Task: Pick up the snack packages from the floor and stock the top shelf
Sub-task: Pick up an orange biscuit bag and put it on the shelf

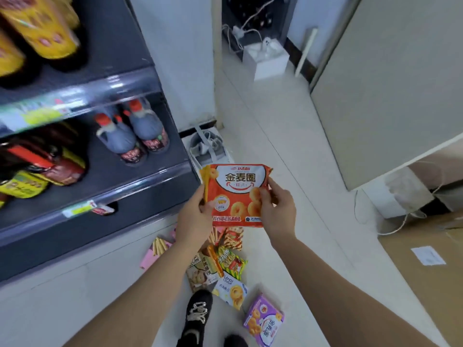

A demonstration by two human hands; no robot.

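Note:
An orange snack package (236, 189) with ring-shaped biscuits printed on it is held up in front of me, above the floor. My left hand (196, 216) grips its left edge and my right hand (276, 209) pinches its right edge, thumb on the front. A second yellow-orange pack edge (205, 179) shows behind it on the left. On the floor below lie several more snack packages (225, 261), among them a pink one (155, 251) and a purple one (264, 321). The top shelf is out of view.
A dark shelving unit (140, 181) stands at left, holding dark bottles (136, 131) and yellow-labelled ones (37, 28). My black shoe (196, 316) is by the packages. Cardboard (426, 271) lies at right, white boxes with cables (265, 58) at the back.

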